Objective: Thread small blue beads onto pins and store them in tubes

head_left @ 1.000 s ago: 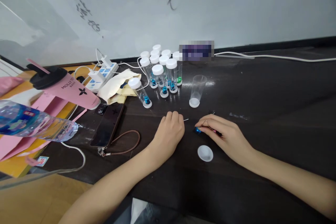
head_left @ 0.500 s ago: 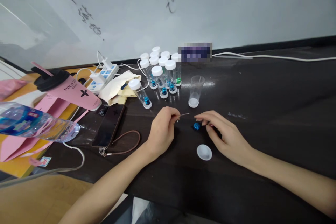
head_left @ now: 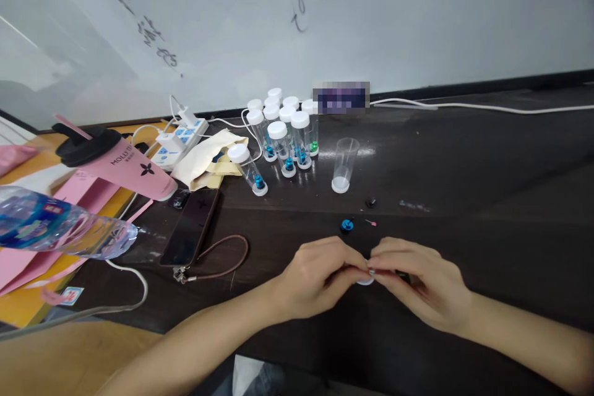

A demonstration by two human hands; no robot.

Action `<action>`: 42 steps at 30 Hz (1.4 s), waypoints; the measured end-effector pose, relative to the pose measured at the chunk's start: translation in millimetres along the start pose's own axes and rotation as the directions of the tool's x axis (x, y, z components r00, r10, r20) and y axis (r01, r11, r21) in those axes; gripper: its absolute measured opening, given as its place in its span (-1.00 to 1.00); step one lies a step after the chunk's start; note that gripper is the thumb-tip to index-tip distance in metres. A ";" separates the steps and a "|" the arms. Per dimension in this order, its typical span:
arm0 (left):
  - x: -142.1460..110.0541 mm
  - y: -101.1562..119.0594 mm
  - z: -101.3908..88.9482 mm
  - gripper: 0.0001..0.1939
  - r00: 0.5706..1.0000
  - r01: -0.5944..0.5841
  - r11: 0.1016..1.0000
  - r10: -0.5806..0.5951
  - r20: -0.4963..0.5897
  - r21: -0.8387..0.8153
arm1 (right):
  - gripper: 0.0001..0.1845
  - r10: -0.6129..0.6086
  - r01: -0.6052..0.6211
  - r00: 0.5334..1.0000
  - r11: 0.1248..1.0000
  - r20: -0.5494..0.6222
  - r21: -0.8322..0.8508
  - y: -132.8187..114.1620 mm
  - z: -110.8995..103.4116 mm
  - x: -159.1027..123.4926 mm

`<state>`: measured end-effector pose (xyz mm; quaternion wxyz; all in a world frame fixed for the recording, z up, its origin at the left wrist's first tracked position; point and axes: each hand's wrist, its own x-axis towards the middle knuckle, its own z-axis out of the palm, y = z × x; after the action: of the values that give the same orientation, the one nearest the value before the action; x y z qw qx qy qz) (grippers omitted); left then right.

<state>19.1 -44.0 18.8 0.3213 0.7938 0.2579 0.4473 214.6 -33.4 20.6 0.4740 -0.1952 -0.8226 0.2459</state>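
My left hand (head_left: 327, 275) and my right hand (head_left: 420, 278) meet fingertip to fingertip above a white cap (head_left: 365, 281) lying on the dark table. Both are closed in a pinch around something tiny and pale that I cannot make out. Most of the cap is hidden under the fingers. Just beyond them lie a small blue round part (head_left: 346, 226), a tiny pink-tipped piece (head_left: 372, 223) and a little black part (head_left: 370, 202). Farther back, a clear tube (head_left: 346, 164) stands upright without a lid.
Several white-capped clear tubes (head_left: 288, 145) with blue or green pieces inside stand at the back. On the left are a phone (head_left: 190, 229) with a wrist strap, a pink cup (head_left: 132, 164), a water bottle (head_left: 65, 219) and a power strip (head_left: 185, 139). A whiteboard (head_left: 417, 18) rises behind.
My left hand has moved right and nearer, and its thin metal rod no longer shows plainly. My right hand came back from beside the blue part, uncovering the black and pink pieces.
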 end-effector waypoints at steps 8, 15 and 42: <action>-7.8 0.2 11.2 -0.74 0.948 0.256 0.815 -0.317 -0.031 -0.520 | -0.78 0.224 -0.259 0.964 0.911 0.144 0.321 -17.5 -3.6 -1.6; -4.7 -3.9 5.5 -0.68 0.991 0.111 0.988 -0.118 -0.063 -0.107 | -0.85 0.334 -0.300 0.931 0.930 -0.147 0.213 -3.3 -21.2 -13.3; -4.2 -9.8 1.9 -0.83 0.897 0.332 0.940 -0.340 0.283 0.075 | -0.79 0.148 -0.098 0.957 0.975 0.250 -0.201 13.3 -22.2 -20.1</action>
<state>17.6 -41.0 8.5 0.4185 0.7984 0.3462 0.2598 244.7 -29.0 8.6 0.3237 -0.2554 -0.8839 0.2208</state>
